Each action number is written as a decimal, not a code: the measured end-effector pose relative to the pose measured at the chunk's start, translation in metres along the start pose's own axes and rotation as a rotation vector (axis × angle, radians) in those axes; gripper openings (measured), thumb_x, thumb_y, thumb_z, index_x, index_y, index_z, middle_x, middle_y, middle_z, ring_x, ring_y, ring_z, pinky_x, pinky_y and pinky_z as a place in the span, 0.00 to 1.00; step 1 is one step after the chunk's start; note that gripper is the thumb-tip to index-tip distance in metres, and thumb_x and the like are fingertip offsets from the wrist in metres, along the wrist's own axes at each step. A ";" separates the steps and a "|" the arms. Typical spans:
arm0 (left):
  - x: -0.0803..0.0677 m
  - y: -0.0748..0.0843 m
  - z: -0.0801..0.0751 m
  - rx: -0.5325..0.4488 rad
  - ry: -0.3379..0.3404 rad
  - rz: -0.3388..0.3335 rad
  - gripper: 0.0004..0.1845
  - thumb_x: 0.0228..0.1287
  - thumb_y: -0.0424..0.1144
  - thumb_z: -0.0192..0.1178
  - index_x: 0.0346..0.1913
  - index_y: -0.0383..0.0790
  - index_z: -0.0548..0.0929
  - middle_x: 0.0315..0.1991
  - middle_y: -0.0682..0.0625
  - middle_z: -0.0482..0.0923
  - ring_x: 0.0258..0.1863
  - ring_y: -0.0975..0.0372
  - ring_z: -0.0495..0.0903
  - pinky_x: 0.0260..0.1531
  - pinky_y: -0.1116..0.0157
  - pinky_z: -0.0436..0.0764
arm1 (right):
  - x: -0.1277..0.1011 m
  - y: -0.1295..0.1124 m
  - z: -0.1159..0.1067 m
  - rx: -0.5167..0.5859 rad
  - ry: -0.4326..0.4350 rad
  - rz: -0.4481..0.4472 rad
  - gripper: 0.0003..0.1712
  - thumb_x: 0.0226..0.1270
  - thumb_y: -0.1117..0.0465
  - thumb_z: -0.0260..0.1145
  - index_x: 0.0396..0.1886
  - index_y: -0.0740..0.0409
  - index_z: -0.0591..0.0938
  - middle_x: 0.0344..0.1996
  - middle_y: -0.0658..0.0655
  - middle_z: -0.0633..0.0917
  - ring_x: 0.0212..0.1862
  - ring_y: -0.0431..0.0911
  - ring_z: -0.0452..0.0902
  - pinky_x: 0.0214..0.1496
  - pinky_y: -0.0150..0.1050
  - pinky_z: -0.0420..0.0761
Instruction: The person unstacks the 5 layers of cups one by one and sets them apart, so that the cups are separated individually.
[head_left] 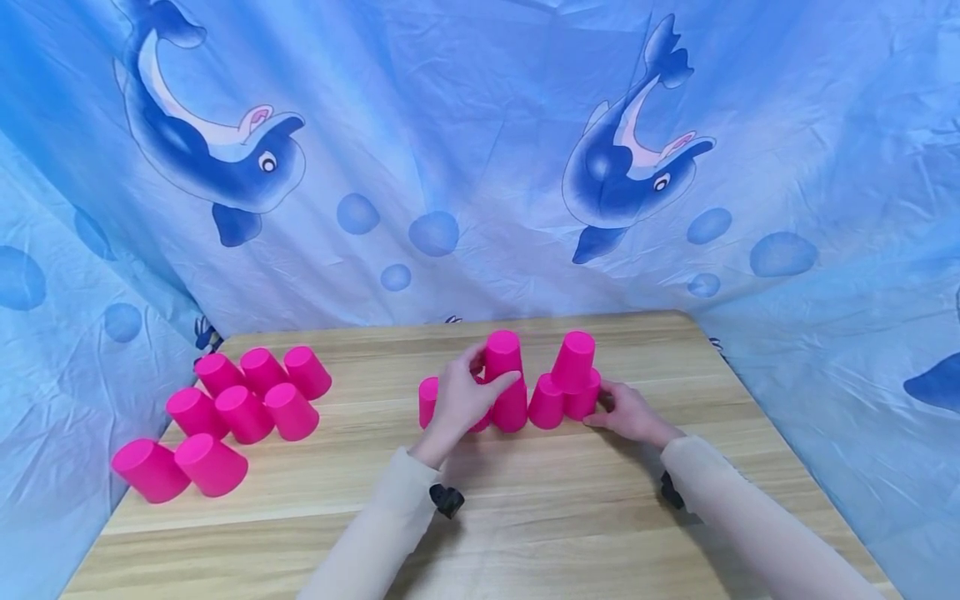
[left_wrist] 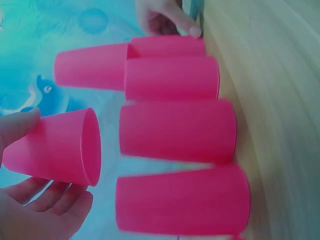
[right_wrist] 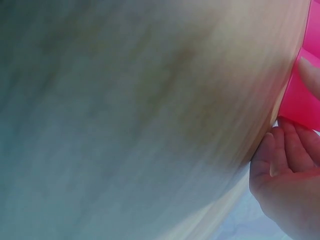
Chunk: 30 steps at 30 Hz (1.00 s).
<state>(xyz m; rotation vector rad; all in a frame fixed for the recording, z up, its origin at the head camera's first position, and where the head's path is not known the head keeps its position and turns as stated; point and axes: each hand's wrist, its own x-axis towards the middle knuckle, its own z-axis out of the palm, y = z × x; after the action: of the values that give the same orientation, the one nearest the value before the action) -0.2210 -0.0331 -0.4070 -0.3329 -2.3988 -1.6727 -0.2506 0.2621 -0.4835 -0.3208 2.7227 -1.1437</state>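
My left hand holds an upside-down pink cup between thumb and fingers. In the left wrist view, that held cup hangs apart from the row of cups standing upside down below. Of this row, a middle cup stands under the held one, and my left hand partly hides the cups at the left end. At the right end, one cup sits on top of two others. My right hand grips the rightmost bottom cup low down, its thumb and fingers against the sides, as the right wrist view shows.
Several more pink cups stand upside down in rows on the left of the wooden table. A blue curtain with dolphins hangs close behind the table's back edge and along its sides.
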 end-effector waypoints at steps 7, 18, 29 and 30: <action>-0.006 -0.001 -0.027 -0.029 0.075 0.056 0.30 0.52 0.46 0.73 0.58 0.43 0.77 0.46 0.52 0.80 0.45 0.59 0.80 0.47 0.58 0.79 | 0.000 -0.002 -0.001 -0.004 0.006 0.004 0.40 0.53 0.59 0.76 0.65 0.63 0.71 0.60 0.65 0.74 0.61 0.62 0.69 0.58 0.54 0.72; -0.017 -0.003 -0.064 0.005 0.107 0.041 0.30 0.52 0.43 0.73 0.58 0.41 0.76 0.47 0.49 0.80 0.45 0.57 0.80 0.43 0.58 0.81 | -0.001 -0.006 0.001 0.001 0.002 0.035 0.40 0.54 0.59 0.75 0.65 0.63 0.70 0.60 0.64 0.74 0.61 0.62 0.68 0.58 0.54 0.71; -0.043 -0.025 -0.113 0.119 0.132 -0.070 0.32 0.51 0.44 0.74 0.59 0.40 0.75 0.49 0.45 0.78 0.48 0.53 0.78 0.50 0.56 0.77 | 0.000 -0.002 0.001 0.009 0.002 0.020 0.41 0.53 0.59 0.76 0.65 0.65 0.70 0.61 0.66 0.73 0.61 0.62 0.68 0.58 0.54 0.71; -0.046 -0.028 -0.117 0.126 0.129 -0.074 0.32 0.51 0.44 0.74 0.59 0.39 0.74 0.49 0.44 0.78 0.49 0.52 0.78 0.50 0.54 0.77 | 0.000 -0.002 0.000 0.006 0.002 0.012 0.40 0.53 0.59 0.76 0.65 0.65 0.70 0.61 0.66 0.73 0.61 0.63 0.69 0.58 0.54 0.72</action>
<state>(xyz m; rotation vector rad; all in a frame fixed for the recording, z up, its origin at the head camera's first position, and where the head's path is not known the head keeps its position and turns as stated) -0.1818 -0.1557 -0.4056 -0.1141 -2.4324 -1.5131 -0.2505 0.2603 -0.4822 -0.3028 2.7182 -1.1499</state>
